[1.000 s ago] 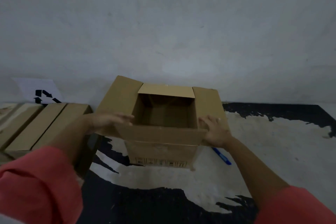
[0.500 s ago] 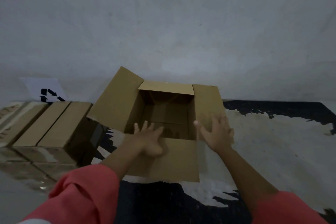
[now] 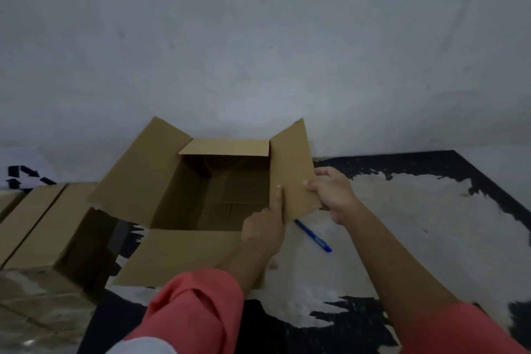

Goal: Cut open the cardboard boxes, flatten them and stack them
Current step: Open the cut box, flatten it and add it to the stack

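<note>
Faces a grey wall above a floor of patchy black and pale. Has closed cardboard boxes side by side at the left and, just right of them, the open cardboard box, upright on the floor against the wall, four top flaps spread. Grips the right flap of that box with the right hand, thumb on the upper face and fingers curled round the outer edge, holding it tilted up. Lays the left hand at the flap's near corner, index finger straight along the fold; cannot tell of any grip by the other fingers. Wears coral sleeves. Has a white sheet with black recycling arrows at the wall far left, and a blue pen on the floor just beside the box, below the raised flap's near corner.
</note>
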